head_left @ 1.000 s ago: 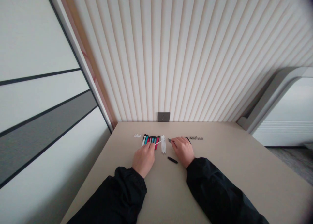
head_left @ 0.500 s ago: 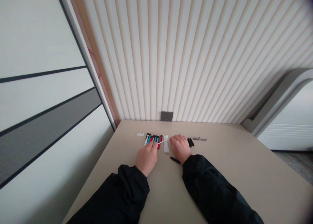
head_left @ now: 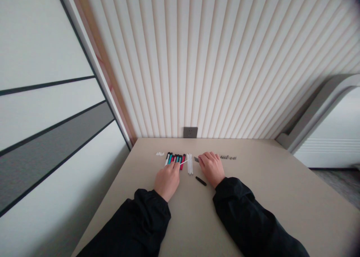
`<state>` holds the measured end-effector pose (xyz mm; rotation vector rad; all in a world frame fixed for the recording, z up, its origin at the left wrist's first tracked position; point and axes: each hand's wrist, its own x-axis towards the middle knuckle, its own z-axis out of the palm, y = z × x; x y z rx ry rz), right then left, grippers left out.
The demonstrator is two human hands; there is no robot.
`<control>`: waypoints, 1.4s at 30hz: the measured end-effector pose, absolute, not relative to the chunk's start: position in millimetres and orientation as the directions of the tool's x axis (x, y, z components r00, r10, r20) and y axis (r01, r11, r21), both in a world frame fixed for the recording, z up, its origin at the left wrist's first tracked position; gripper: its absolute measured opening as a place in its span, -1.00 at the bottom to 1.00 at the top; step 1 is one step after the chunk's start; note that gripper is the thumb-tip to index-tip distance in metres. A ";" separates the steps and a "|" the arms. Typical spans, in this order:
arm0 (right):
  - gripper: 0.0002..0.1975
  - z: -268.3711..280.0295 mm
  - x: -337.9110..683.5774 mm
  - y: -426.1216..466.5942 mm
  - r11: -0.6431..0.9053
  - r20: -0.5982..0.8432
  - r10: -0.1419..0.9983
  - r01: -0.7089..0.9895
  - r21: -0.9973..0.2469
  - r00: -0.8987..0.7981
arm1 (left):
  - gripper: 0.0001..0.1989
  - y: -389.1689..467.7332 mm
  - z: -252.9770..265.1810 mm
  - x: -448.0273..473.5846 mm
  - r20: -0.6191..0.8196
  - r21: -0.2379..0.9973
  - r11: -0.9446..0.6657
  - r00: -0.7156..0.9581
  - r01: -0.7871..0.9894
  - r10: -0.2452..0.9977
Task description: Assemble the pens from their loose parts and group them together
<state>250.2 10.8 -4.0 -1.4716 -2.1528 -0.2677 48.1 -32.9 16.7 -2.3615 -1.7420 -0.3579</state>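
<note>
My left hand [head_left: 168, 180] is closed in a pinch on a thin white pen refill [head_left: 183, 162], which points up and to the right. Just past that hand lies a row of pen barrels [head_left: 183, 162] in white, teal and red with black ends. Several white refills [head_left: 189, 164] lie side by side between my hands. My right hand [head_left: 212, 169] rests low over the table, its fingers bent together; whatever they hold is hidden. At its fingertips is a small dark grey coil-like piece [head_left: 196, 159]. A black tapered pen part [head_left: 201, 181] lies nearer to me.
Small white pieces [head_left: 160, 154] lie left of the barrels. A row of small grey springs [head_left: 228, 157] lies right of my right hand. Behind the table [head_left: 191, 219] stands a ribbed wall with a dark socket [head_left: 190, 132]; a white cabinet [head_left: 84, 167] is on the left.
My right hand has moved right, away from the refill's tip, and now covers the black parts on the right. The small grey piece has come into view. My left hand still holds the refill.
</note>
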 end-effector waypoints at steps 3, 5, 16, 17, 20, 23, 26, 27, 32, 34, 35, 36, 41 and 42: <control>-0.82 -0.7 251.5 -1.1 0.440 0.492 0.815 0.880 -0.182 -0.306 | -0.78 -33.2 19.2 48.6 0.262 0.003 -0.275 0.265 0.961 0.928; -0.82 -0.1 252.9 -14.6 0.481 0.454 0.820 0.850 -0.217 -0.348 | -0.77 -33.6 20.1 48.7 0.245 0.005 -0.264 0.255 0.964 0.935; -0.79 -7.3 268.5 -55.5 0.511 0.321 0.851 0.793 -0.331 -0.415 | -0.79 -33.6 20.5 49.2 0.239 0.015 -0.278 0.267 0.960 0.934; -0.80 -7.0 271.9 -51.6 0.495 0.342 0.856 0.802 -0.333 -0.387 | -0.79 -33.5 20.6 49.1 0.237 0.018 -0.281 0.269 0.960 0.934; -0.79 -6.8 290.3 -35.2 0.375 0.428 0.879 0.857 -0.352 -0.209 | -0.79 -33.6 20.8 49.1 0.237 0.029 -0.288 0.273 0.957 0.932; -0.77 -9.9 315.6 -19.6 0.222 0.467 0.884 0.905 -0.363 -0.029 | -0.79 -33.6 20.3 49.5 0.243 0.028 -0.294 0.279 0.955 0.929; -0.78 -15.9 334.3 -11.0 0.127 0.450 0.892 0.929 -0.347 0.046 | -0.79 -33.5 18.8 49.7 0.249 0.020 -0.304 0.289 0.953 0.924; -0.79 -18.0 337.4 -9.4 0.108 0.439 0.897 0.933 -0.344 0.058 | -0.79 -33.4 18.3 49.6 0.250 0.019 -0.306 0.292 0.952 0.923; -0.79 -25.8 337.4 -2.4 0.033 0.360 0.927 0.931 -0.363 0.108 | -0.77 -33.7 17.5 49.4 0.246 0.020 -0.306 0.292 0.952 0.924; -0.79 -27.8 335.4 0.4 0.026 0.333 0.936 0.924 -0.382 0.111 | -0.76 -33.8 18.1 49.5 0.243 0.023 -0.308 0.294 0.951 0.925; -0.79 -28.5 334.8 1.4 0.031 0.325 0.940 0.920 -0.391 0.107 | -0.76 -33.9 18.4 49.5 0.240 0.023 -0.309 0.295 0.951 0.925; -0.79 -29.1 334.3 2.0 0.038 0.319 0.942 0.915 -0.402 0.101 | -0.75 -33.9 18.8 49.5 0.236 0.022 -0.312 0.298 0.950 0.925; -0.75 -29.7 333.8 0.2 0.073 0.309 0.948 0.889 -0.453 0.080 | -0.74 -33.7 19.7 49.4 0.224 0.015 -0.311 0.300 0.950 0.927; -0.74 -29.7 334.1 -0.9 0.082 0.309 0.948 0.884 -0.459 0.073 | -0.74 -33.6 19.7 49.3 0.224 0.015 -0.311 0.300 0.950 0.927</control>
